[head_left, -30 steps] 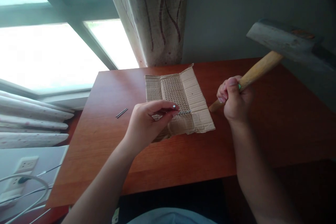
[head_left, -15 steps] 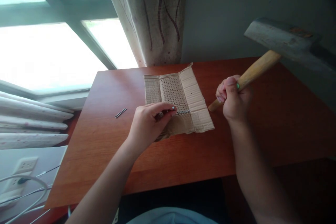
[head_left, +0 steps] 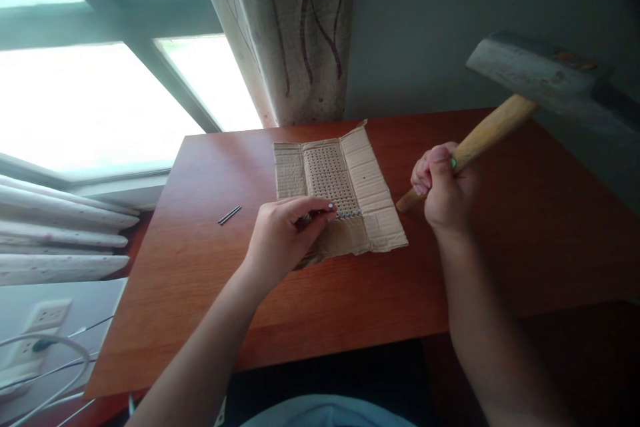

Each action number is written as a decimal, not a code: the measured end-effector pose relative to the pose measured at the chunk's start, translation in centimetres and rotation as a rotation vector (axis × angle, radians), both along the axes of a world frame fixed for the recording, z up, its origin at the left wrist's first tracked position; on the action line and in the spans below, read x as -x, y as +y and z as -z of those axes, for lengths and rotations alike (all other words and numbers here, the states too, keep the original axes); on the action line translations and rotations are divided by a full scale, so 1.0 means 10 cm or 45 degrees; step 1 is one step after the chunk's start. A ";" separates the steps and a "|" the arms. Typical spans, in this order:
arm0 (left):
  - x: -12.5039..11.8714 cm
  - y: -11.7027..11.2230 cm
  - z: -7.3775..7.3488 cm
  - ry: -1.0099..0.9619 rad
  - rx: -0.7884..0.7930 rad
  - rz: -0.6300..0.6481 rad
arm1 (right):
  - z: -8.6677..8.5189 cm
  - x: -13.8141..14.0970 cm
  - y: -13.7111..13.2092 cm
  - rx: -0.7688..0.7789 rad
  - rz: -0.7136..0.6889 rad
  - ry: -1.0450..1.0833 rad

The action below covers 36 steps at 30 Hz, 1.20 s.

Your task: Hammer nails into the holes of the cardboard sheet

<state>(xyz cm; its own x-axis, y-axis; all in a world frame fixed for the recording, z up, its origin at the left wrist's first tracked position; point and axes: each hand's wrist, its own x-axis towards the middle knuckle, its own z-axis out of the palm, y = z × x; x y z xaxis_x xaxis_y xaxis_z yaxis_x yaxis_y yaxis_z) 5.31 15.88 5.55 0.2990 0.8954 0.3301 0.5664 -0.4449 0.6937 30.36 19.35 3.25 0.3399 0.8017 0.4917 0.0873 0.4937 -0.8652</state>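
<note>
My right hand point(head_left: 447, 187) is wrapped around the wooden handle of a hammer point(head_left: 493, 130). Its heavy grey metal head is raised at the right, well above the table. My left hand point(head_left: 293, 230) pinches a nail point(head_left: 331, 206) between thumb and fingertips; only its small, pale round top shows. Those fingertips are over the near end of a board dotted with rows of holes point(head_left: 327, 173), which lies on a creased piece of cardboard point(head_left: 375, 180). A row of small shiny tops point(head_left: 353, 214) runs along the board's near edge, partly covered by my left hand.
Two thin dark metal nails or pins point(head_left: 230, 215) lie left of the cardboard on the reddish-brown table point(head_left: 200, 293). A window and curtain point(head_left: 305, 33) stand behind. At lower left are a wall socket point(head_left: 47, 317) and loose cables point(head_left: 75, 347).
</note>
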 end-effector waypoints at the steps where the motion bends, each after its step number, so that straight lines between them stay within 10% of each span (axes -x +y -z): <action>1: 0.00 0.00 0.00 0.007 -0.006 0.007 | 0.00 0.00 0.00 -0.009 -0.006 0.004; 23: 0.04 0.04 0.13 0.032 -0.080 0.086 | -0.12 -0.20 -0.26 0.263 -0.150 -0.261; 36: 0.02 0.07 0.18 0.003 -0.065 0.116 | -1.01 -0.39 -0.68 0.501 -0.462 -1.528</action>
